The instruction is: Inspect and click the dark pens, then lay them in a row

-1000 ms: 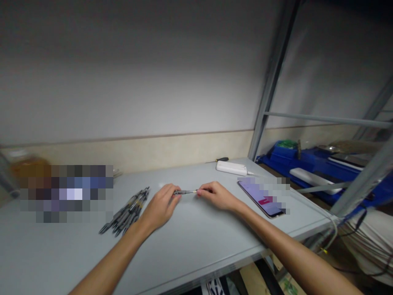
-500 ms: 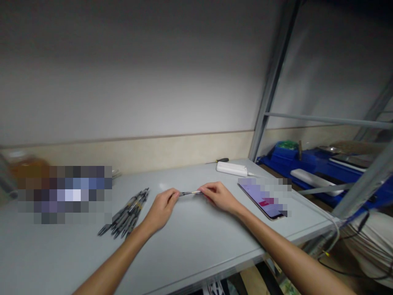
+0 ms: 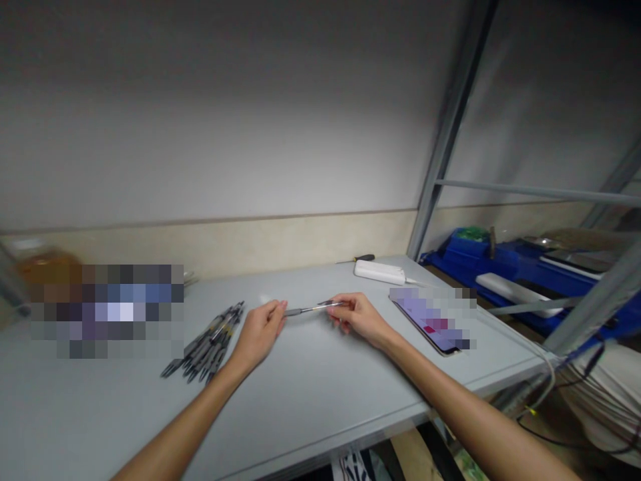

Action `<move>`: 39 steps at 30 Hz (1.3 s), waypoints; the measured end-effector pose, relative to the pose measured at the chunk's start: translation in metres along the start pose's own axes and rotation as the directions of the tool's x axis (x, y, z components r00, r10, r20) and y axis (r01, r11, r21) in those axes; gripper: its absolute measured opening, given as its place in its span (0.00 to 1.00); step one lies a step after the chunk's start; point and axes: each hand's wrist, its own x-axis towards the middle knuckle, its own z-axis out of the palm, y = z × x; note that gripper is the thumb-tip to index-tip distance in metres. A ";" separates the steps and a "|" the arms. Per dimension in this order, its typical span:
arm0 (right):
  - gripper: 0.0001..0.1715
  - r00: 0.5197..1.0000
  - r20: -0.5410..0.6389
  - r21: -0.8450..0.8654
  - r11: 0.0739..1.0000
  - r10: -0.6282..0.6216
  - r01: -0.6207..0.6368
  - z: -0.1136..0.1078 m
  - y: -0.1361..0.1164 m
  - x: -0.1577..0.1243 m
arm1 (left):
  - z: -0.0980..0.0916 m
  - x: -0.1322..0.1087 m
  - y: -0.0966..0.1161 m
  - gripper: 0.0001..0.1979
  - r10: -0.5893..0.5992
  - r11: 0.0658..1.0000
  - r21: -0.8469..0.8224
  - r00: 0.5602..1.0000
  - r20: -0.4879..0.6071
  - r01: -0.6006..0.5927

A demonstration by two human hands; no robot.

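Note:
Above the desk, my left hand (image 3: 261, 332) is closed on the dark grey barrel of a pen (image 3: 294, 312). From that barrel a thin, shiny length, which looks like the refill, runs right to my right hand (image 3: 356, 315). The thumb and fingertips of the right hand are pinched together at that end. A small dark pointed piece (image 3: 324, 303) also shows at these fingertips; whether it is joined to the pen I cannot make out. Left of my left hand, a pile of similar grey and black pens (image 3: 213, 341) lies fanned out on the desk.
A phone (image 3: 425, 324) lies right of my right hand. Behind it are a white power strip (image 3: 379, 272) with a cable and a screwdriver (image 3: 364, 258). Blurred-out items stand at the left. A metal rack post (image 3: 445, 140) rises at the desk's right corner (image 3: 411, 260).
My hands have drawn slightly apart, and more of the grey barrel and the shiny length shows between them. The small dark piece now shows at my right fingertips.

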 end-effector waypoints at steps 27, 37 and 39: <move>0.12 0.994 -0.113 0.291 0.956 0.011 0.022 -0.011 0.001 0.004 | -0.003 -0.001 0.001 0.12 0.110 0.987 -0.123 0.993 0.046 -0.104; 0.10 0.971 -0.237 0.276 0.958 -0.014 0.081 -0.015 -0.004 0.004 | -0.003 0.005 -0.006 0.23 -0.006 1.000 -0.030 0.999 -0.032 0.005; 0.10 0.956 -0.291 0.263 0.959 -0.021 0.102 -0.017 -0.003 0.005 | -0.005 0.006 -0.007 0.23 0.014 1.000 -0.017 0.998 -0.057 -0.015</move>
